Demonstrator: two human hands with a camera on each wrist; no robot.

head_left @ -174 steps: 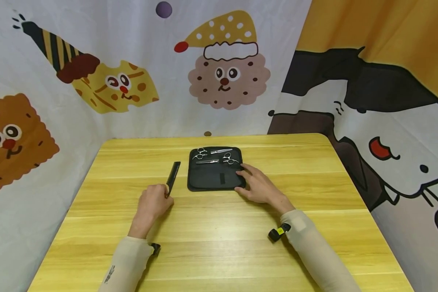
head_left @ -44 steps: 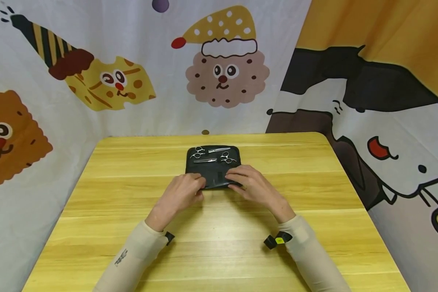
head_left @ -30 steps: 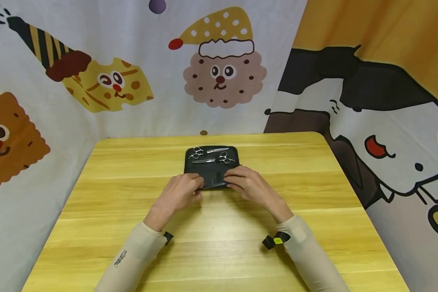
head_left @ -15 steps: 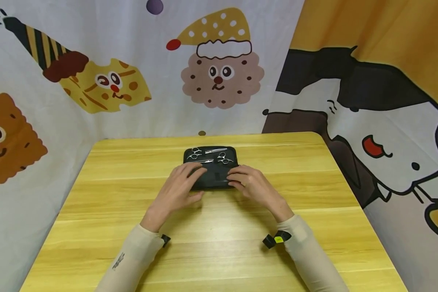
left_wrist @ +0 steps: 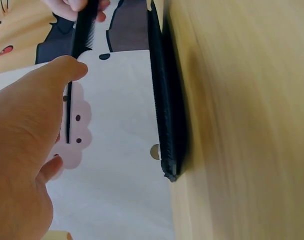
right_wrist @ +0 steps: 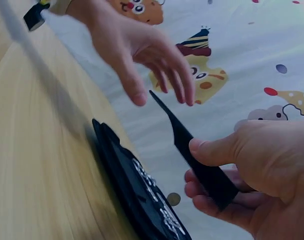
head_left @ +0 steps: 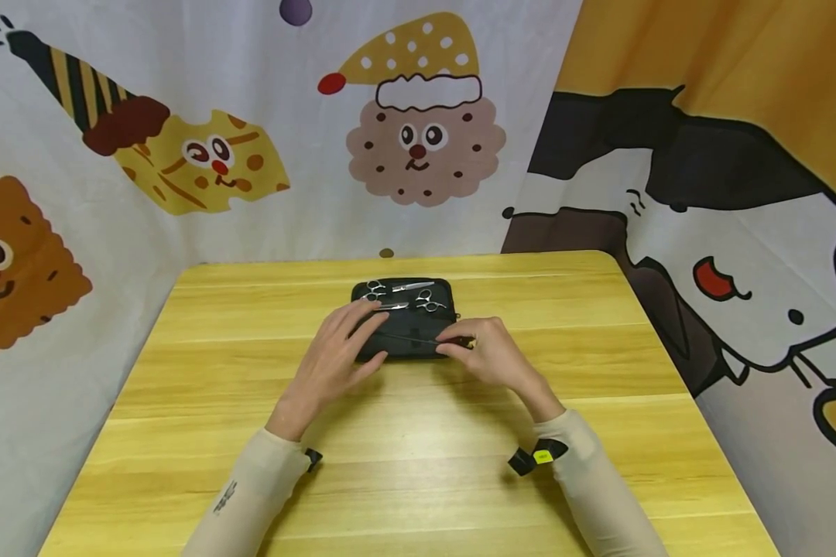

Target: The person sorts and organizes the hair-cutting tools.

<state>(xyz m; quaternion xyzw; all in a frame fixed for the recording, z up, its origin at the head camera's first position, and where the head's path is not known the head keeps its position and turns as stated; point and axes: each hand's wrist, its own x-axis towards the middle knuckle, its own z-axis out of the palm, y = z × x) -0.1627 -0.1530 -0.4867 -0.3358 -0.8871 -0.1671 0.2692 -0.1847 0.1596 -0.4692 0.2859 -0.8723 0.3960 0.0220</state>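
My right hand (head_left: 493,352), earlier against the black rectangular case (head_left: 407,322), pinched a black pointed-tail comb (right_wrist: 181,140). My left hand (head_left: 329,348) hung, fingers apart.

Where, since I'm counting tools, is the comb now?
In the right wrist view, the comb is in the right hand, above the case, pointing towards the left hand.

Cream slvs (head_left: 251,472), blk wrist cams (head_left: 522,462)

Head cam hi, wrist cams (head_left: 522,463) nr comb (right_wrist: 209,179)
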